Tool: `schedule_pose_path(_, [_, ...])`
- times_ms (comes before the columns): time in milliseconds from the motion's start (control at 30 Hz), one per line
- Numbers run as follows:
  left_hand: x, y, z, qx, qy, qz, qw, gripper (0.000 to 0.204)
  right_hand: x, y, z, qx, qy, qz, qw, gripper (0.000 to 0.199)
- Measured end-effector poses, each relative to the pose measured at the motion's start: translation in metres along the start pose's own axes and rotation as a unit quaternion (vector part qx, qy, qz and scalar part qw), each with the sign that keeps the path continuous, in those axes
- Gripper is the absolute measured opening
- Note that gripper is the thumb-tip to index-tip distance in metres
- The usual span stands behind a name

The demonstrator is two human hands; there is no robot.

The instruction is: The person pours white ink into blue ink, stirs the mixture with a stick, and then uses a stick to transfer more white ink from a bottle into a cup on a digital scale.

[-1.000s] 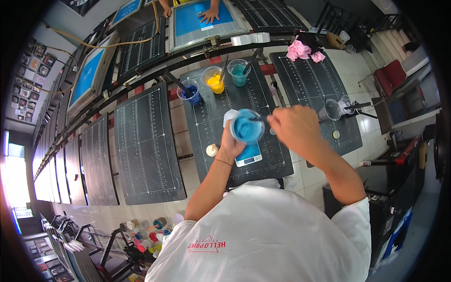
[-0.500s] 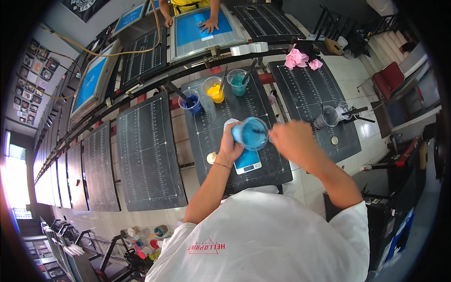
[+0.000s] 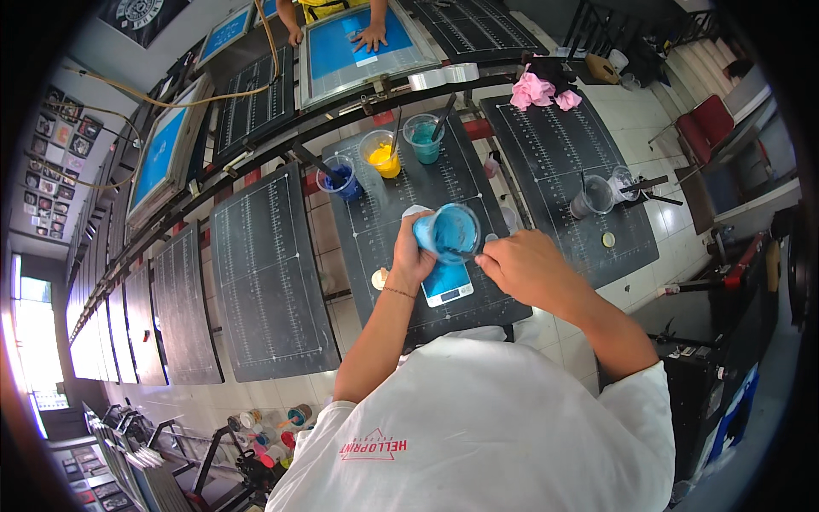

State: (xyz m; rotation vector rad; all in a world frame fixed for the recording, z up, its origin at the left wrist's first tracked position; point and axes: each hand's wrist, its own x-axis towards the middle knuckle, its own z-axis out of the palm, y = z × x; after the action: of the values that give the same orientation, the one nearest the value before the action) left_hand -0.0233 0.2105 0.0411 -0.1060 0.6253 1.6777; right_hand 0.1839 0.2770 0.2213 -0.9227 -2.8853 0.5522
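Note:
My left hand (image 3: 413, 253) is wrapped round a clear plastic cup (image 3: 424, 235) of light blue ink, tipped toward the right. The fingers of my right hand (image 3: 520, 263) pinch a dark stirring stick (image 3: 465, 253), whose far end is inside the cup. Below the cup, a small digital scale (image 3: 447, 285) with a blue top lies on the black board (image 3: 401, 311). Farther back on this board stand a cup of dark blue ink (image 3: 343, 179), a cup of yellow ink (image 3: 381, 156) and a cup of green ink (image 3: 423, 139), each with a stick in it.
More black printing boards (image 3: 269, 282) stretch to the left. On the right-hand board are cups with sticks (image 3: 592, 198), a round lid (image 3: 608, 240) and pink cloth (image 3: 532, 90). Across the rail, another person's hand (image 3: 371, 37) rests on a blue screen frame (image 3: 339, 55).
My right hand has moved slightly left and down, with the stick now lower against the cup's rim. The cup's opening shifts a little left. The whole view has shifted slightly.

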Motion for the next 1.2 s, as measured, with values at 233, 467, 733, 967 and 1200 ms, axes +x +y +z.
schedule_pose_path(233, [-0.006,-0.001,0.008,0.023,0.043,0.017,0.999,0.027,-0.007,0.004,0.004,0.071,-0.004,-0.049,0.996,0.036])
schedule_pose_path(467, [0.003,-0.002,-0.008,0.017,0.036,0.039,0.998,0.027,-0.006,0.014,0.006,0.154,-0.008,-0.009,0.988,0.036])
schedule_pose_path(733, [0.001,-0.005,-0.011,0.008,0.074,0.059,0.995,0.030,0.002,0.021,-0.004,0.237,0.012,0.113,0.965,0.037])
schedule_pose_path(967, [-0.008,-0.011,-0.006,-0.001,0.073,0.059,0.996,0.030,0.000,0.031,0.006,0.169,0.065,0.053,0.982,0.032])
schedule_pose_path(1200, [-0.017,-0.024,0.003,-0.056,-0.064,0.024,0.996,0.031,-0.016,0.026,0.007,0.272,0.163,-0.054,0.947,0.021])
